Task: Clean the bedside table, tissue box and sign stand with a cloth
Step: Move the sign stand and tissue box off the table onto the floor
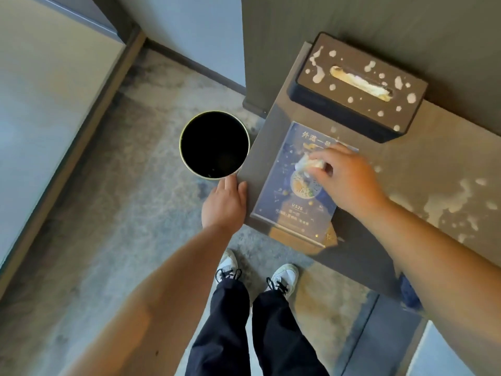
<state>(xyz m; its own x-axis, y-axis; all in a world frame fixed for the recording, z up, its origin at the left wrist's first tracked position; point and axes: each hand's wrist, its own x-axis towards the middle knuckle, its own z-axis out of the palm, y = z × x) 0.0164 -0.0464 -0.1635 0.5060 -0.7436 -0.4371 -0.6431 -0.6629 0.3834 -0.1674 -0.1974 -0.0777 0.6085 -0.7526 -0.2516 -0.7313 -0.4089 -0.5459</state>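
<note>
The grey bedside table (366, 251) carries white splatter on its right part. A dark tissue box (360, 88) stands at its back, dotted with white spots around the slot. A blue sign stand (295, 191) with a gold base lies near the table's left front. My right hand (349, 180) presses a small crumpled white cloth (309, 164) onto the sign's upper face. My left hand (225, 204) rests at the table's left edge, thumb on the tabletop, fingers touching the rim of the bin; it holds nothing.
A round black waste bin (214, 145) with a pale rim stands on the patterned carpet just left of the table. A dark wall panel rises behind the table. My feet in white shoes (282, 278) stand at the table's front edge.
</note>
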